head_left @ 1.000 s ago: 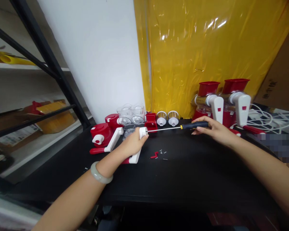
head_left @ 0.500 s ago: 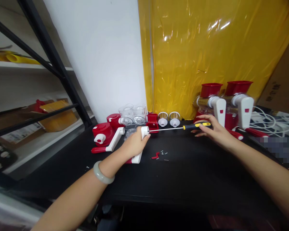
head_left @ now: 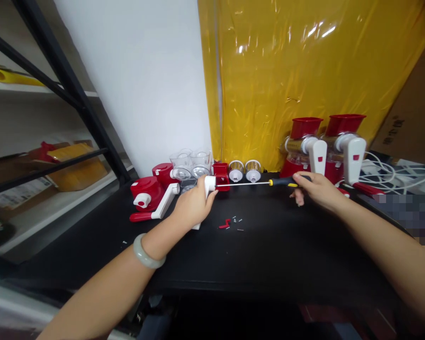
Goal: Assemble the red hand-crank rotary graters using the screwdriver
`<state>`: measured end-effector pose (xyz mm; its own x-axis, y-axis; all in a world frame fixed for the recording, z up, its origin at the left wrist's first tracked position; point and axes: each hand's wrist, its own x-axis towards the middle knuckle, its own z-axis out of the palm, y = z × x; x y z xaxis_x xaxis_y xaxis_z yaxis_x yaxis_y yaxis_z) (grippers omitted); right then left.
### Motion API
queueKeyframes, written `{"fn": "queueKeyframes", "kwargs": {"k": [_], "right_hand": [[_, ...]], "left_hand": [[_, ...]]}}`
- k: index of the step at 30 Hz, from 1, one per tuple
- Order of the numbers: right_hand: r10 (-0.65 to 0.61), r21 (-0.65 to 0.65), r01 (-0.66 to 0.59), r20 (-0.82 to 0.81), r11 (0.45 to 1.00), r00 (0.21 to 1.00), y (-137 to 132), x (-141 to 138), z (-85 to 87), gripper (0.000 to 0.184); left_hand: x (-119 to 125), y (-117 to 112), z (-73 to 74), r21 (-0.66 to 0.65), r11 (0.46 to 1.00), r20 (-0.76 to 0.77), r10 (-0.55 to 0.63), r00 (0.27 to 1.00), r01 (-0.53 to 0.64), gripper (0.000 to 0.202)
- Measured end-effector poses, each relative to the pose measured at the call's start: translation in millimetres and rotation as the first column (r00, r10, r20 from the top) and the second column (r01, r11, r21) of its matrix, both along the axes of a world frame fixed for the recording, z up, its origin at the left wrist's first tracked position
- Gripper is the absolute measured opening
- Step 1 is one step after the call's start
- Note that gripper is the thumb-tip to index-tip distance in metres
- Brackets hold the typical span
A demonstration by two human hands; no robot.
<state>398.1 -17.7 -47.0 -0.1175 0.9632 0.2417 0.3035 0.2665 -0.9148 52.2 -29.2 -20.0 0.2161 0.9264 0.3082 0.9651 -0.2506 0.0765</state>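
My left hand [head_left: 194, 204] is wrapped round a white crank handle [head_left: 209, 183], holding it above the black table; part of the handle is hidden by the fingers. From the right, my right hand [head_left: 313, 189] grips the black-and-yellow grip of a screwdriver [head_left: 281, 182]. Its long metal shaft lies level, and the tip meets the white end of the crank handle. On the table below lie a small red plastic piece [head_left: 225, 224] and several small screws [head_left: 234, 219].
Red grater bases [head_left: 147, 191], one with a white crank attached, stand left. Behind are clear hoppers [head_left: 200, 163], a red part [head_left: 220, 174] and two metal grater drums [head_left: 253, 171]. Two assembled rotary graters [head_left: 347, 146] stand right, beside white cables [head_left: 386, 174]. A black-framed shelf [head_left: 81, 104] borders the left.
The fingers of my right hand have shifted round the screwdriver grip, and the grip has rotated. The tip stays at the crank handle. The whole view has shifted slightly.
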Motion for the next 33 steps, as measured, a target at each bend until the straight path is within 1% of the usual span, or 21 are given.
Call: {"fn": "queueKeyframes", "kwargs": {"k": [2, 4, 6, 8, 9, 10, 12, 15, 17, 19, 20, 22, 25, 27, 29, 31, 33], "right_hand": [[-0.051, -0.029, 0.051, 0.005, 0.998, 0.999, 2, 0, -2.9, 0.048], [-0.073, -0.050, 0.073, 0.001, 0.996, 0.997, 3, -3, -4.2, 0.050], [-0.079, -0.054, 0.075, -0.078, 0.996, 0.994, 2, -8, -3.6, 0.046], [-0.067, -0.024, 0.064, -0.194, 0.998, 0.979, 0, -12, -1.8, 0.042], [-0.051, 0.006, 0.054, -0.233, 0.999, 0.971, -1, -13, -0.7, 0.045], [-0.029, 0.039, 0.040, -0.244, 0.998, 0.969, -2, -13, 0.5, 0.050], [0.010, 0.083, 0.006, -0.187, 0.997, 0.982, -4, -10, 2.7, 0.053], [-0.009, 0.082, 0.012, -0.038, 0.997, 0.999, -6, -5, 6.0, 0.047], [-0.021, 0.086, 0.017, 0.037, 0.996, 0.999, -7, -4, 7.8, 0.043], [-0.004, 0.087, -0.003, 0.076, 0.996, 0.997, -7, -5, 8.5, 0.038], [0.011, 0.073, -0.017, 0.085, 0.997, 0.996, -6, -6, 8.1, 0.037], [0.029, 0.021, -0.030, 0.077, 0.999, 0.997, -5, -6, 5.5, 0.041], [0.052, -0.112, -0.052, -0.007, 0.992, 0.999, -1, -5, -1.5, 0.046], [0.049, -0.177, -0.063, -0.084, 0.982, 0.995, 1, -6, -5.5, 0.046], [0.029, -0.176, -0.057, -0.161, 0.983, 0.987, 2, -9, -7.1, 0.043], [0.010, -0.102, -0.037, -0.254, 0.994, 0.967, 1, -12, -5.7, 0.042], [0.014, -0.004, -0.016, -0.299, 1.000, 0.954, -1, -14, -2.5, 0.051]], "left_hand": [[0, -2, 1.4, 0.033, 0.999, 0.001, -0.008, 1.000, 0.008, 0.058], [-1, -3, 2.2, 0.032, 0.999, 0.035, -0.016, 0.999, 0.015, 0.059], [-3, 0, 1.4, -0.023, 0.999, 0.137, -0.046, 0.989, 0.049, 0.056], [-6, 4, -1.4, -0.107, 0.986, 0.291, -0.091, 0.952, 0.127, 0.048], [-7, 7, -3.1, -0.149, 0.974, 0.359, -0.106, 0.927, 0.169, 0.043], [-8, 9, -4.7, -0.184, 0.962, 0.408, -0.111, 0.906, 0.201, 0.040], [-9, 11, -6.8, -0.233, 0.946, 0.444, -0.104, 0.890, 0.227, 0.037], [-9, 8, -6.2, -0.232, 0.955, 0.393, -0.083, 0.916, 0.186, 0.038], [-7, 5, -4.5, -0.208, 0.971, 0.305, -0.051, 0.951, 0.119, 0.041], [-5, 2, -3.0, -0.165, 0.986, 0.183, -0.008, 0.983, 0.038, 0.046], [-3, 0, -2.5, -0.129, 0.992, 0.120, 0.014, 0.993, 0.001, 0.048], [0, -2, -1.6, -0.034, 0.998, 0.011, 0.056, 0.998, -0.055, 0.053], [4, -5, 0.2, 0.095, 0.991, -0.076, 0.097, 0.992, -0.090, 0.059], [6, -6, 1.3, 0.112, 0.990, -0.069, 0.091, 0.993, -0.083, 0.060], [5, -6, 1.6, 0.048, 0.997, 0.002, 0.059, 0.998, -0.059, 0.058], [1, -5, 0.7, -0.065, 0.998, 0.113, 0.013, 0.994, -0.006, 0.053], [-3, -1, -1.1, -0.163, 0.984, 0.212, -0.033, 0.977, 0.068, 0.046]]}}
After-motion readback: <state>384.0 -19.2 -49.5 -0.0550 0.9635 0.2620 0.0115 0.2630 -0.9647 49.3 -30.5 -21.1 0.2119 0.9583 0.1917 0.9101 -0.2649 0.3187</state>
